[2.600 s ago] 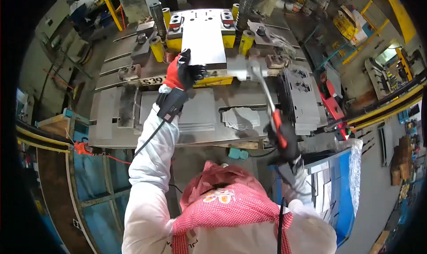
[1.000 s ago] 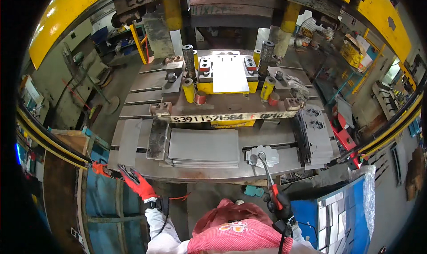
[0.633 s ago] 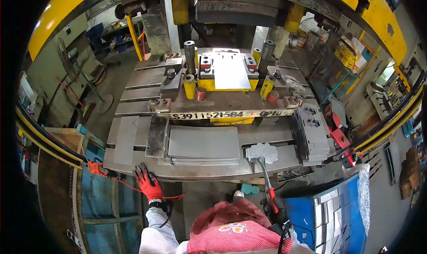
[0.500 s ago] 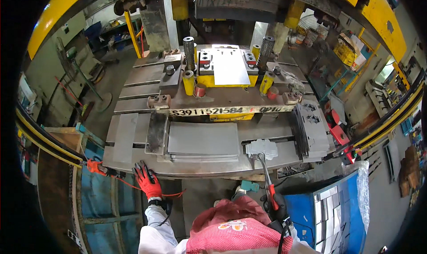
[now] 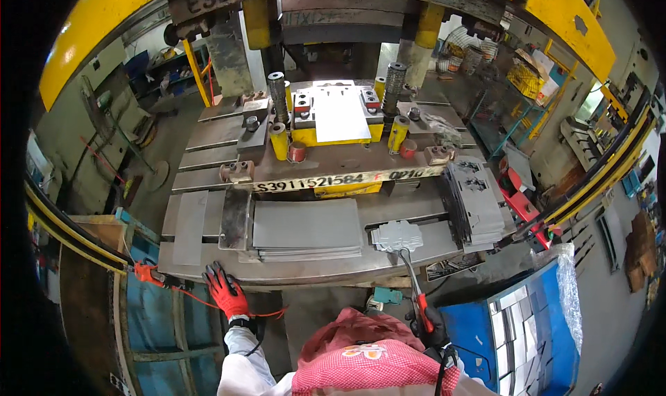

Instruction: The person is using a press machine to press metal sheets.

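My left hand (image 5: 225, 292), in a red and black glove, lies with its fingers spread at the front edge of the press bed (image 5: 277, 274). My right hand (image 5: 431, 326), in a dark glove, is wrapped round red-handled pliers (image 5: 420, 300). The pliers' jaws reach the near edge of a small notched metal plate (image 5: 397, 236) on the bed; whether they grip it, I cannot tell. A stack of flat rectangular sheets (image 5: 307, 224) sits left of that plate. Farther back, a bright metal sheet (image 5: 343, 117) lies over the lower die (image 5: 305, 134).
Several cut plates (image 5: 477, 208) are stacked at the bed's right. A long strip (image 5: 189, 228) and a steel block (image 5: 236, 219) stand left. Guide posts (image 5: 395, 87) rise beside the die. A blue bin (image 5: 468, 326) with metal pieces is at lower right; a red cable (image 5: 198, 297) hangs in front.
The whole view has shifted slightly, showing more of the press's upper part. Both hands, the pliers and the notched plate keep about the same places relative to the bed.
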`<state>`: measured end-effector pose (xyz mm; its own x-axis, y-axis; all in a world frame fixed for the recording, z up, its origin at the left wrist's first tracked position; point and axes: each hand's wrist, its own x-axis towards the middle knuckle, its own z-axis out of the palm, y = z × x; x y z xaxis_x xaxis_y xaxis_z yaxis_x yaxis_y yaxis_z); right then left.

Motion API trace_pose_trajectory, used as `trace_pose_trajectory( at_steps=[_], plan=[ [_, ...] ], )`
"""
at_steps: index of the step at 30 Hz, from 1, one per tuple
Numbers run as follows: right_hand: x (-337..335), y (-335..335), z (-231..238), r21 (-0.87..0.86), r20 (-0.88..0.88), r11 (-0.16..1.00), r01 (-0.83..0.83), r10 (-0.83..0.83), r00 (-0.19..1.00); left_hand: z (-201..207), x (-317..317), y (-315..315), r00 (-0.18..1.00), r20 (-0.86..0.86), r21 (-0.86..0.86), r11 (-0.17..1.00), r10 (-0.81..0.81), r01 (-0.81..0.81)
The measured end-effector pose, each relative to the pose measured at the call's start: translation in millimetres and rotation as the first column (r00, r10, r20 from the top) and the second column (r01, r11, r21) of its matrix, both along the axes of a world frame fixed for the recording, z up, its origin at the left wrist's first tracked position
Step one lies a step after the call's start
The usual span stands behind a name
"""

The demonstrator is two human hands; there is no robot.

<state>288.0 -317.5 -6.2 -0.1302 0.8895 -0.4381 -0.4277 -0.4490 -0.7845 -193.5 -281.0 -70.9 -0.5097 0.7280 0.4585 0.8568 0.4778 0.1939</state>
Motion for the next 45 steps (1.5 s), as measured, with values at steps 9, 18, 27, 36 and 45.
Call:
trace_pose_trajectory(
  at_steps=[9,18,27,36,45],
  plan=[
    [1,5,-22,0.104,-0.032,0.994,-0.046,0.05,0.998,10,6,0,1.0,-0.001,-0.017,1.0,0.018,-0.018],
    [0,-4,-18,0.11,0.026,0.989,-0.096,0.093,0.995,3,3,1,0.999,-0.034,-0.021,1.0,0.013,-0.013],
    [-6,2,19,0.181,0.138,0.969,-0.17,0.146,0.98,-3,-2,-5,1.0,-0.002,0.01,1.0,0.004,-0.004],
    [-12,96,86,0.405,0.241,0.869,-0.282,0.196,0.95,-11,-11,-5,1.0,-0.014,-0.001,1.0,-0.025,0.025],
    [-69,327,145,0.556,0.274,0.776,-0.297,0.167,0.947,-12,-15,-35,0.989,0.129,0.077,0.995,-0.07,0.061]
  ],
)
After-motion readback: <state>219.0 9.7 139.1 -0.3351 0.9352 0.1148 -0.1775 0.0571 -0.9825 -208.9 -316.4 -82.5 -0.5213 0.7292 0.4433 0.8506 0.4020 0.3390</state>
